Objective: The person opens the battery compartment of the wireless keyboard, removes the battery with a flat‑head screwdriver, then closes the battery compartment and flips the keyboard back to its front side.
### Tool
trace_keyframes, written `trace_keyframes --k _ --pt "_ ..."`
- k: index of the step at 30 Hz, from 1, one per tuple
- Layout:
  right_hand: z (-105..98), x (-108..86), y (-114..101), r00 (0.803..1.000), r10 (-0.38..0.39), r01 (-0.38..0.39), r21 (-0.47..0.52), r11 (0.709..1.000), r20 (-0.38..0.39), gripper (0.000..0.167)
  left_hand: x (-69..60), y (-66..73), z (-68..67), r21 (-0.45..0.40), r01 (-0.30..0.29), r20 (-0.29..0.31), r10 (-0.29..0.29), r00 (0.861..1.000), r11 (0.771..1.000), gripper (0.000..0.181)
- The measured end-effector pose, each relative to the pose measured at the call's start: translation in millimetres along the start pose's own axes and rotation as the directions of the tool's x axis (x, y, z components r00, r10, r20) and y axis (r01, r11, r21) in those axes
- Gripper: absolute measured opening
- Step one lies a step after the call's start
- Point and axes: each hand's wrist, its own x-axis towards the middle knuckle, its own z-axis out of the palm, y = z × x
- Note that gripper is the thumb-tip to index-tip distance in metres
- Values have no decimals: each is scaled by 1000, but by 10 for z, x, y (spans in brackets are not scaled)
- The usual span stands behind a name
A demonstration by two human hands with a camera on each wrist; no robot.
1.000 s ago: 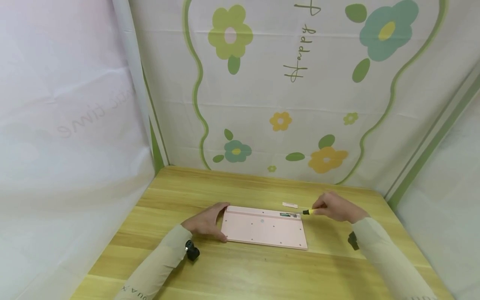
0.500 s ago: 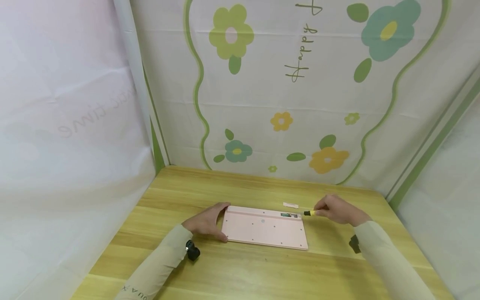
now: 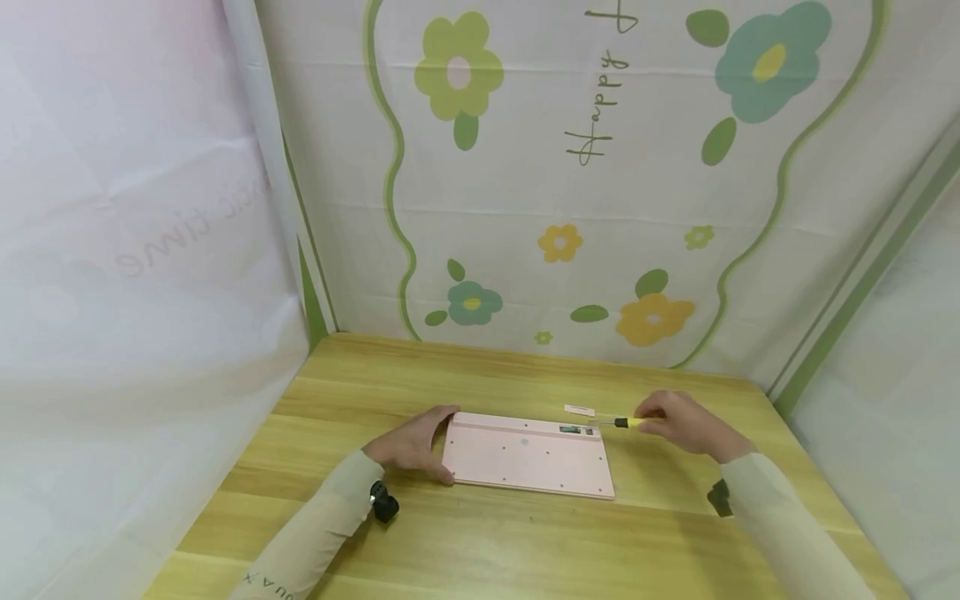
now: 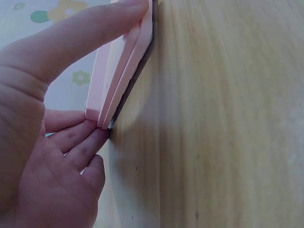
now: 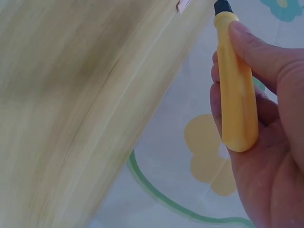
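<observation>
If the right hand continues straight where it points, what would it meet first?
Probably the pink board, at its far edge near the open compartment; the screwdriver in the right hand points there, but depth is unclear and it might skim past.

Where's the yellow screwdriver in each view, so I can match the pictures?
Head: right of centre, low, the yellow screwdriver is in the right hand, tip near the pink panel.
Left wrist: not in it.
Right wrist: upper right, handle showing, the rest cut off above.
Shared landmark: the wooden tabletop, in all three.
</observation>
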Motion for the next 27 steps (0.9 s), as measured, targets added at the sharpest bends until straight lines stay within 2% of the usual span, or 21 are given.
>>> trace_keyframes --k 8,19,23,27 --pt "13 -120 48 991 62 -66 -34 997 -121 11 -11 -9 -7 -7 0 -3 0 1000 1000 127" --pt "216 -276 225 950 131 -144 -27 989 -282 17 -19 -4 -4 -6 0 -9 0 1000 1000 127" --pt "323 -298 295 935 168 -176 3 984 -311 18 -16 -1 1 2 -1 -8 1 1000 1000 127" --pt "423 -306 365 926 217 -215 38 976 -308 19 -15 5 5 -1 -5 -4 5 1000 1000 127"
